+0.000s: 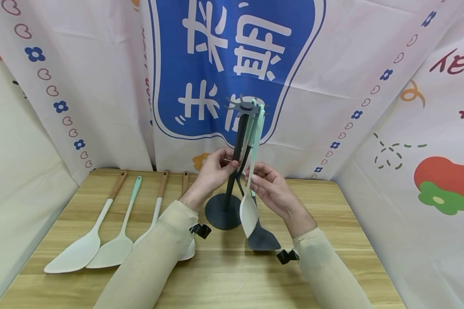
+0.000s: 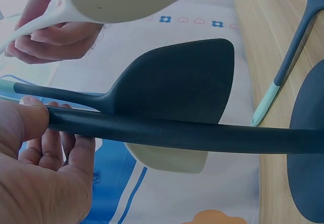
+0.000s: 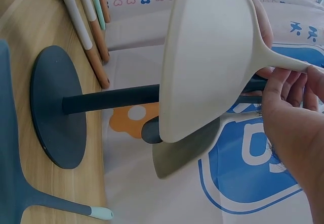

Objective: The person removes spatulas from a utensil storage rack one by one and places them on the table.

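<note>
A black utensil stand (image 1: pixel 237 150) has a round base (image 1: pixel 223 211) and a hooked top (image 1: pixel 247 106). My left hand (image 1: pixel 216 169) grips its pole with thumb and fingers. A white spatula (image 1: pixel 249 214) with a mint handle hangs from the top on the right. My right hand (image 1: pixel 270 185) pinches its narrow neck between thumb and fingers. Behind it, a dark spatula (image 2: pixel 172 77) and a pale grey-green one (image 3: pixel 187 153) hang on the stand, their blades close to the pole in the wrist views.
Several white spatulas lie at the table's left, including a wooden-handled one (image 1: pixel 74 253) and a mint-handled one (image 1: pixel 114 251). A dark spatula (image 1: pixel 262 238) with a mint handle lies right of the base. Printed cloth (image 1: pixel 108 86) surrounds the wooden table (image 1: pixel 317 214).
</note>
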{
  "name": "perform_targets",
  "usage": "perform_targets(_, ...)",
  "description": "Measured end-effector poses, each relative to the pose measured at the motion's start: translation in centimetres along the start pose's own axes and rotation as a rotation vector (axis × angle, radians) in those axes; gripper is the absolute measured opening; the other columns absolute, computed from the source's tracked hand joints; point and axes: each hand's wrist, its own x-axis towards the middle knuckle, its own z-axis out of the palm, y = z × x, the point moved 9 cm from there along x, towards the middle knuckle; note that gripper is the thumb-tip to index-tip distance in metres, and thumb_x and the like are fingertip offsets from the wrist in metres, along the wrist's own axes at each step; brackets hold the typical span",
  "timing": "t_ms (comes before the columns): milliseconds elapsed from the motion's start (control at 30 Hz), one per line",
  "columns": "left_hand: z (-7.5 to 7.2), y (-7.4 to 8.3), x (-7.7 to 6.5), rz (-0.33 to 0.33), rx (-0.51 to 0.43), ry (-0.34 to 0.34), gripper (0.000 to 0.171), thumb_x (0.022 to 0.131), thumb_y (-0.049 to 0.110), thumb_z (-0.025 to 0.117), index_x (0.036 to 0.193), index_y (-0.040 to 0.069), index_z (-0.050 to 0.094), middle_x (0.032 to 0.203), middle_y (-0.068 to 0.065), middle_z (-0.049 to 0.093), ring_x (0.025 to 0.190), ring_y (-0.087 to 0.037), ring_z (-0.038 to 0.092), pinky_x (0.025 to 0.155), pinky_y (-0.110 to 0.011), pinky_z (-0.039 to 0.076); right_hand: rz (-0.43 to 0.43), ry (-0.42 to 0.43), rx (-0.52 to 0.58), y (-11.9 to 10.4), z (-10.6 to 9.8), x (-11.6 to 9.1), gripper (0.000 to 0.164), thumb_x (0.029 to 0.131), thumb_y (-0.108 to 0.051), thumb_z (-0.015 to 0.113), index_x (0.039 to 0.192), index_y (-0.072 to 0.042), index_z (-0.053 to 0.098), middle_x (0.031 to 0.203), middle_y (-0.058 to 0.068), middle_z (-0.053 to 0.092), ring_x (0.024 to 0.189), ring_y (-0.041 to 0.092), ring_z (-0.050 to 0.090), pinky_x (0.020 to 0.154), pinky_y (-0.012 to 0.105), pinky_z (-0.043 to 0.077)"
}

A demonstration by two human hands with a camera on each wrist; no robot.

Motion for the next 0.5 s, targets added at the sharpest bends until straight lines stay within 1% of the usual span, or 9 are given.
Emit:
perform_targets(200, -0.03, -0.06, -0.04, -0.010, 0.002, 0.002, 0.018, 0.120, 0.012, 0.068, 0.137, 0.007, 0.071, 0.137, -0.019, 0.078, 0.120, -0.034, 0.073, 0.110, -0.053, 0.062, -0.015, 0.011, -0.058, -0.26, -0.24, -0.21, 0.031, 0.121, 0.000, 0.057, 0.132, -0.023, 0.075, 0.123, -0.007, 0.078, 0.112, 0.007, 0.076, 0.108, 0.024, 0.063)
perform_targets(367, -0.01, -0.20, 0.02, -0.022, 0.003, 0.005, 0.018, 0.120, 0.012, 0.068, 0.136, 0.008, 0.071, 0.136, -0.019, 0.078, 0.119, -0.034, 0.073, 0.110, -0.053, 0.062, -0.032, 0.024, -0.079, -0.50, -0.46, -0.35, 0.033, 0.120, 0.002, 0.056, 0.132, -0.022, 0.075, 0.122, -0.005, 0.078, 0.110, 0.007, 0.075, 0.104, 0.024, 0.063)
perform_targets(500, 0.03, -0.17, 0.04, -0.019, 0.002, 0.006, 0.018, 0.119, 0.012, 0.069, 0.137, 0.008, 0.071, 0.136, -0.018, 0.078, 0.119, -0.034, 0.073, 0.110, -0.053, 0.062, -0.048, 0.010, -0.073, -0.68, -0.50, -0.46, 0.032, 0.121, 0.002, 0.055, 0.132, -0.021, 0.074, 0.121, -0.006, 0.078, 0.109, 0.008, 0.075, 0.101, 0.023, 0.063)
